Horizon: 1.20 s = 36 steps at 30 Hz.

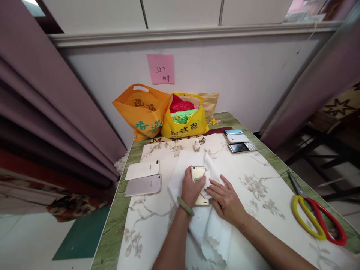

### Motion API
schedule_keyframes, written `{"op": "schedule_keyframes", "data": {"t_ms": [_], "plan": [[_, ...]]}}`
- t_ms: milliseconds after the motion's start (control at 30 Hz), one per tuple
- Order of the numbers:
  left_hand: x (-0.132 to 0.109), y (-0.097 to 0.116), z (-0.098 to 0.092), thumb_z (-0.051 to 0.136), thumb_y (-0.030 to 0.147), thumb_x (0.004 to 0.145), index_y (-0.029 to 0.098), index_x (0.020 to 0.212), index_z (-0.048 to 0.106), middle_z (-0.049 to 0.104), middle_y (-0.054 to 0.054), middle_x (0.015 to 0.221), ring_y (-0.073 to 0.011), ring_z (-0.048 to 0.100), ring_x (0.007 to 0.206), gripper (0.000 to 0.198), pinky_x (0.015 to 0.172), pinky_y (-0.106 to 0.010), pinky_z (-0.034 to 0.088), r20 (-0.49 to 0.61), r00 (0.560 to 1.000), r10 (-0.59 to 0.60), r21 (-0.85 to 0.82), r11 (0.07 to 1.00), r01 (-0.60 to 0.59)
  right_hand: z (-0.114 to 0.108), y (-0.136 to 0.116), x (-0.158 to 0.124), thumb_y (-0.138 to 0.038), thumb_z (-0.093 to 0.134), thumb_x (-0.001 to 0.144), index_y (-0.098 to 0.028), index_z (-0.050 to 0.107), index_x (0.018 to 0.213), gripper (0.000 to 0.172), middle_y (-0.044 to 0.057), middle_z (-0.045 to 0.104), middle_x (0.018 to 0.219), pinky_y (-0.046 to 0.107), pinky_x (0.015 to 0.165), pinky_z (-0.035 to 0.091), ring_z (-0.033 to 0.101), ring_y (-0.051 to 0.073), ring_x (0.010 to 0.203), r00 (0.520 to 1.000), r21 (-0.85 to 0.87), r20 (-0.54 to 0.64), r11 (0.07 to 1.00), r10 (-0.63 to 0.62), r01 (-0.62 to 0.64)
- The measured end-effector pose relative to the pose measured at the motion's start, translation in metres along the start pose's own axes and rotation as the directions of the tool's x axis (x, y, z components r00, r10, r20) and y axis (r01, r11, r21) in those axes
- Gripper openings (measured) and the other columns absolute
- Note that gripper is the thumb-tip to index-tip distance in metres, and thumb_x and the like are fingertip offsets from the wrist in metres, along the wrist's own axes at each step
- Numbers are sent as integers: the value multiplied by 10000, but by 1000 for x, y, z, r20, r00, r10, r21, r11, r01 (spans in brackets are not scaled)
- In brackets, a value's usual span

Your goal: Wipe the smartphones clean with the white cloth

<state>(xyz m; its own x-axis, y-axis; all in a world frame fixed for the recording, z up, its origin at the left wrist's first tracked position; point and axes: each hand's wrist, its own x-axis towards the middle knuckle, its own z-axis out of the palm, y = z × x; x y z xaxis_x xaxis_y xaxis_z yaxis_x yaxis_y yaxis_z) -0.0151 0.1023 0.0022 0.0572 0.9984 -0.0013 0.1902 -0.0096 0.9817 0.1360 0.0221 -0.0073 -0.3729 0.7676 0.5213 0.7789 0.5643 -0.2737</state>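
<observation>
The slim gold rectangular smartphone (198,174) lies on a white scallop-edged cloth (213,228) at the middle of the green marble-patterned table (112,225). Its long axis runs away from the person and its far end points at the wall. The left hand (191,189), wearing a green bangle, grips its left edge. The right hand (226,200) lies flat, fingers extended, pressing a cloth fold against its right side. The phone's near end is hidden under both hands. A pink paper note (160,68) on the wall reads "357". The characters printed on the orange tote bag (143,112) and the yellow tote bag (184,123) cannot be read reliably. The 2 pale smartphones (143,169) lie left.
</observation>
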Motion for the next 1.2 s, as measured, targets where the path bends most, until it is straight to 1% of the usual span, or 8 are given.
{"op": "schedule_keyframes", "data": {"t_ms": [167, 267, 467, 633, 867, 1000, 1133, 1200], "plan": [[2, -5, -3, 710, 318, 712, 160, 1156, 530, 677, -93, 1047, -211, 639, 921, 504, 826, -340, 504, 47, 999, 4, -136, 991, 2, -1, -1, 0, -63, 473, 811, -213, 615, 1226, 464, 55, 689, 1160, 551, 1151, 203, 518, 236, 1262, 999, -13, 16, 999, 29, -29], [4, -7, -4, 619, 350, 801, 174, 1121, 574, 685, -83, 1044, -198, 637, 934, 368, 841, -328, 497, 91, 996, -25, -249, 967, 47, -3, 5, 11, -100, 485, 821, -205, 609, 1246, 455, 61, 663, 1225, 550, 1161, 168, 515, 243, 1264, 996, -67, 48, 995, 77, -73], [6, -13, -2, 591, 238, 772, 198, 1116, 617, 676, -70, 1143, -192, 623, 1029, 347, 904, -314, 474, 113, 992, -62, -425, 899, 105, -2, 14, 42, -109, 472, 798, -209, 441, 1424, 634, 58, 444, 1472, 577, 1163, 84, 375, 272, 1374, 969, -193, 153, 968, 194, -163], [5, -12, 0, 591, 211, 721, 171, 1014, 634, 700, -55, 943, -175, 644, 850, 298, 786, -299, 502, 44, 990, -137, -466, 873, 142, -6, -4, 19, -94, 448, 816, -186, 393, 1451, 643, 73, 430, 1480, 580, 1166, 69, 357, 259, 1386, 968, -164, 210, 981, 138, -105], [4, -2, 3, 575, 211, 716, 178, 996, 625, 698, -34, 927, -144, 627, 765, 286, 694, -262, 486, -13, 989, -149, -492, 862, 123, -30, -28, -6, -112, 466, 825, -222, 500, 1374, 560, 50, 567, 1365, 590, 1167, 58, 377, 258, 1375, 956, -49, 290, 997, -49, 66], [4, -2, 1, 605, 215, 687, 174, 1027, 619, 696, -30, 926, -136, 622, 741, 343, 676, -256, 481, -61, 980, -191, -550, 826, 127, -26, -15, 6, -202, 497, 889, -240, 619, 1239, 372, 36, 654, 1252, 573, 1163, 109, 484, 261, 1292, 987, -105, 132, 991, 95, -81], [6, -8, -6, 648, 236, 663, 166, 1040, 622, 689, -22, 896, -126, 616, 724, 384, 693, -259, 480, -74, 961, -268, -618, 769, 167, -22, 8, 12, -256, 474, 946, -233, 700, 1057, 253, 41, 735, 1053, 532, 1122, 232, 609, 250, 1134, 952, -188, -48, 933, 302, -306], [8, -10, -8, 672, 278, 666, 162, 1032, 626, 689, -27, 898, -129, 617, 731, 387, 704, -266, 481, -45, 956, -289, -649, 736, 192, -24, 14, 16, -300, 488, 946, -225, 686, 1087, 255, 62, 717, 1105, 520, 1093, 279, 612, 260, 1121, 936, -196, -115, 916, 334, -351]]}}
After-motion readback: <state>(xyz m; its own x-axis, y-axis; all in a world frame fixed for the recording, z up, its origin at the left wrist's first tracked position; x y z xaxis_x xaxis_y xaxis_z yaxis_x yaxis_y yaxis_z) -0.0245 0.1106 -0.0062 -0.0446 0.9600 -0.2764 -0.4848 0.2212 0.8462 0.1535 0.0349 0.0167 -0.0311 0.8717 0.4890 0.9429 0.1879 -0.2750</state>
